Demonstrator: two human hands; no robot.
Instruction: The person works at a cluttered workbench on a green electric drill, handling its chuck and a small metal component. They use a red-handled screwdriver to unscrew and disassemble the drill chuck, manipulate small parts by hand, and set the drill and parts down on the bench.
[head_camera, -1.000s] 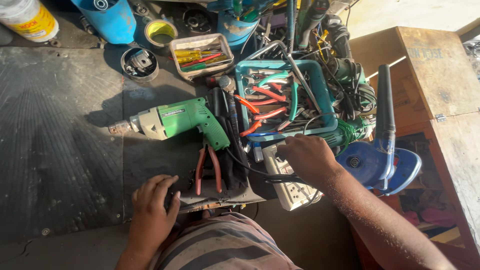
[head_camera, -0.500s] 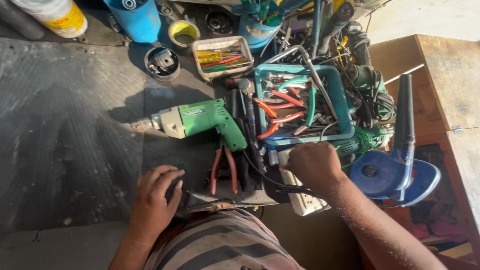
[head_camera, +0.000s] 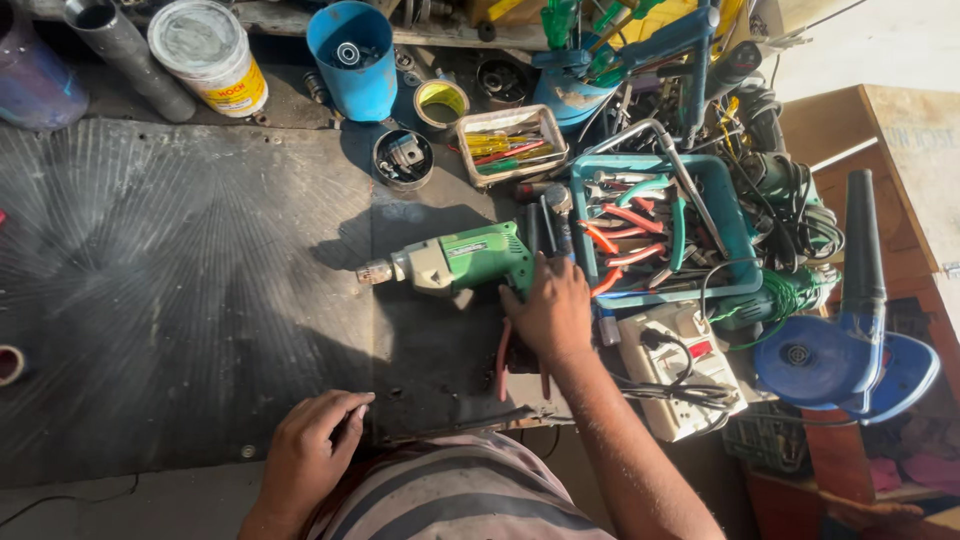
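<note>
Right hand (head_camera: 553, 312) closes loosely on drill (head_camera: 462, 260) grip at frame centre; left hand (head_camera: 305, 455), empty, rests on bench (head_camera: 180, 300) edge. Cord could snag red pliers (head_camera: 503, 360) beneath.

- The right hand (head_camera: 553, 308) rests on the handle end of a green drill (head_camera: 462, 260) lying on the dark bench (head_camera: 180, 290).
- The left hand (head_camera: 310, 452) sits at the bench's near edge — fingers curled.
- A teal tray (head_camera: 735, 240) of pliers lies just right of the drill.
</note>
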